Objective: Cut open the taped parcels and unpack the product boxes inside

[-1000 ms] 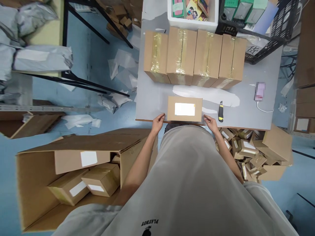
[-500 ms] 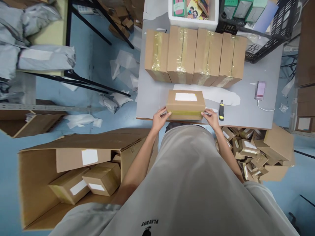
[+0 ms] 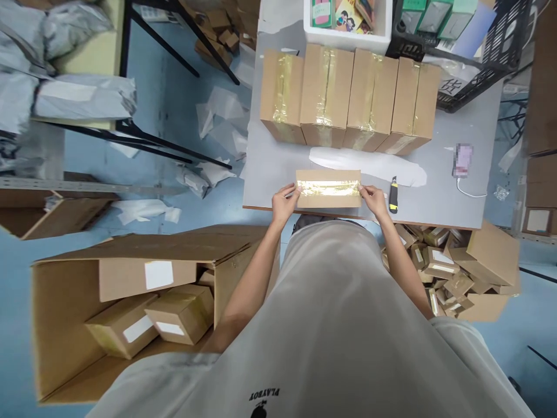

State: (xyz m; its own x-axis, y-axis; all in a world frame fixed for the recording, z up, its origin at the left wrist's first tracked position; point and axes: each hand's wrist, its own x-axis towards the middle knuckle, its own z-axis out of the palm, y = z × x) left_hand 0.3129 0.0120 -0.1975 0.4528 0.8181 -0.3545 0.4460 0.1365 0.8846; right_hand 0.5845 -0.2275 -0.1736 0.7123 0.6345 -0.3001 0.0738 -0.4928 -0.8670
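Observation:
A small cardboard box [image 3: 328, 200] is held at the front edge of the grey table [image 3: 461, 203], its taped side facing me and shiny with light on the clear tape. My left hand [image 3: 285, 201] grips its left end between thumb and fingers. At the right end, my right hand [image 3: 373, 200] pinches it the same way. Just right of that hand lies a black and yellow utility knife [image 3: 393, 195]. Behind the box is a strip of white paper [image 3: 369, 167] flat on the tabletop.
Several taped cartons [image 3: 326, 96] stand in a row behind. Beyond them are a white bin [image 3: 348, 39] and a black crate [image 3: 461, 98]. A phone [image 3: 462, 159] with a cable lies right. Large open boxes [image 3: 65, 325] with parcels flank me; grey mailing bags [image 3: 87, 96] fill the left shelf.
The box has turned in my hands: its labelled face was on top, and now the taped side faces up toward me. Both hands keep hold of its ends.

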